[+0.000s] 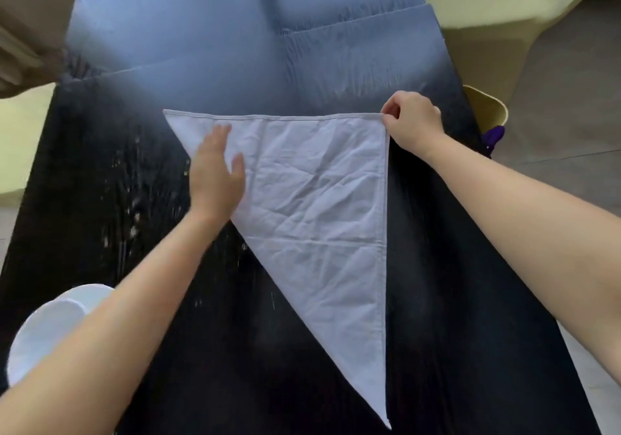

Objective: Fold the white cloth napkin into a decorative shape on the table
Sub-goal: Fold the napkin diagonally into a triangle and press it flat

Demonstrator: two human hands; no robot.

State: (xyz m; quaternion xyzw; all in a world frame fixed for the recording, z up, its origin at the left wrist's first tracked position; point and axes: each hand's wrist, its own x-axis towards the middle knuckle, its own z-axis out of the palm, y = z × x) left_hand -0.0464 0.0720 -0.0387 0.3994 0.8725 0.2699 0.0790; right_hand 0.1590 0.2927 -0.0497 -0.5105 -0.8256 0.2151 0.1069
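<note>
White creased cloth napkin (319,206), triangular on the black desk (437,266), looks light and limp; right hand (411,120) fingers pinch its far corner, left hand (216,172) lies open and flat.

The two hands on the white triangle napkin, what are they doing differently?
The left hand lies flat and open on the white triangle-folded cloth napkin, near its slanted edge. The right hand is curled, pinching the napkin's far right corner. Both hands touch the napkin on the dark table.

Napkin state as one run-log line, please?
napkin: triangle, flat | left hand: open, pressing fold | right hand: pinching far corner
</note>
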